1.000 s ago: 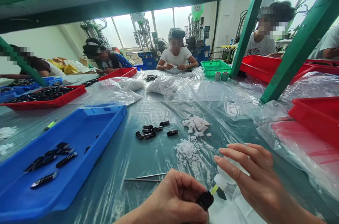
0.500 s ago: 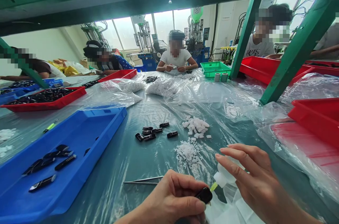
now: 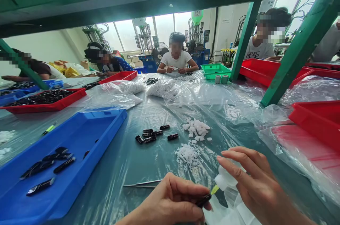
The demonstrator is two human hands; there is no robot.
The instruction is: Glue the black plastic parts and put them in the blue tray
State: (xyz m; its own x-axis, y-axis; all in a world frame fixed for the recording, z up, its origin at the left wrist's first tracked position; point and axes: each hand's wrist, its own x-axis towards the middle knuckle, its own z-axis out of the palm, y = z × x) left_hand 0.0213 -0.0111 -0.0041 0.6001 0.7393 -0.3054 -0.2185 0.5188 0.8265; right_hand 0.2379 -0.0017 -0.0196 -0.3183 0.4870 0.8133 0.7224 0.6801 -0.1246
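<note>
My left hand (image 3: 172, 203) is closed in a pinch on a small black part (image 3: 204, 200) at the bottom centre. My right hand (image 3: 255, 186) grips a small white squeeze bottle (image 3: 224, 180). The bottle's yellow-green nozzle (image 3: 214, 190) points left and touches the end of the black part. On the plastic-covered table (image 3: 148, 161) ahead lie several loose black parts (image 3: 152, 135), a pile of white pieces (image 3: 197, 128) and a heap of fine white bits (image 3: 188, 154). Metal tweezers (image 3: 143, 183) lie just left of my left hand.
A blue tray (image 3: 87, 129) with several black parts sits at left. Red trays (image 3: 313, 115) and a green post (image 3: 300, 40) stand at right, another red tray (image 3: 42, 102) of black parts far left. A green bin (image 3: 215, 68) and several seated people are across the table.
The black part in my left hand has turned flatter and dropped slightly. The bottle's nozzle has come up against its end. The camera tilted down a little.
</note>
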